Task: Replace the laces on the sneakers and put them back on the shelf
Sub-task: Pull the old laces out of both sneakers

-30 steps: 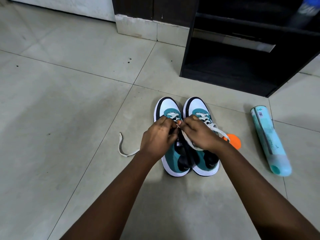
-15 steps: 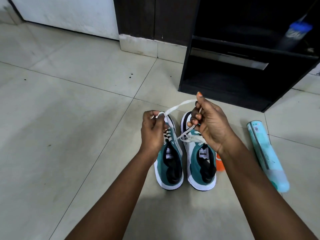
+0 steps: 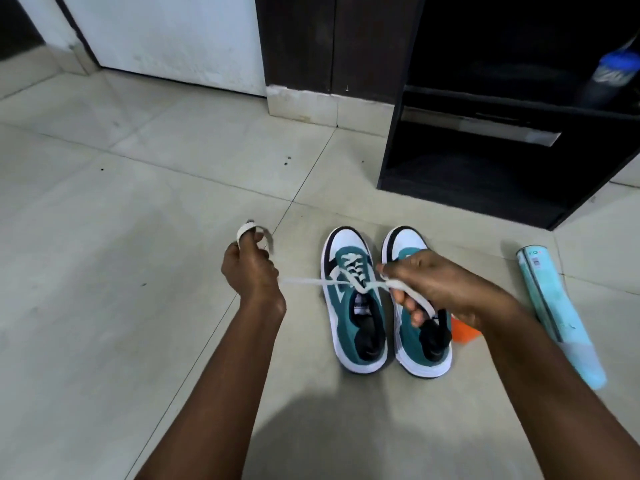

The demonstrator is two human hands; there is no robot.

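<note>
Two teal, white and black sneakers stand side by side on the tiled floor, toes pointing away from me. The left sneaker (image 3: pixel 356 306) has a white lace (image 3: pixel 304 281) threaded through its eyelets. My left hand (image 3: pixel 252 271) grips one lace end out to the left, the lace looping over its fingers. My right hand (image 3: pixel 429 289) grips the other end above the right sneaker (image 3: pixel 412 344), hiding that shoe's middle. The lace runs taut between both hands across the left shoe.
A black shelf unit (image 3: pixel 485 174) stands open at the back right, with a blue-capped bottle (image 3: pixel 613 71) on its upper board. A pale teal tube (image 3: pixel 554 313) lies on the floor to the right. An orange object (image 3: pixel 464 330) peeks out beside the right sneaker.
My hands have drawn apart sideways: the left moved out to the left of the shoes, the right came down over the right sneaker, and the lace is now stretched level between them.
</note>
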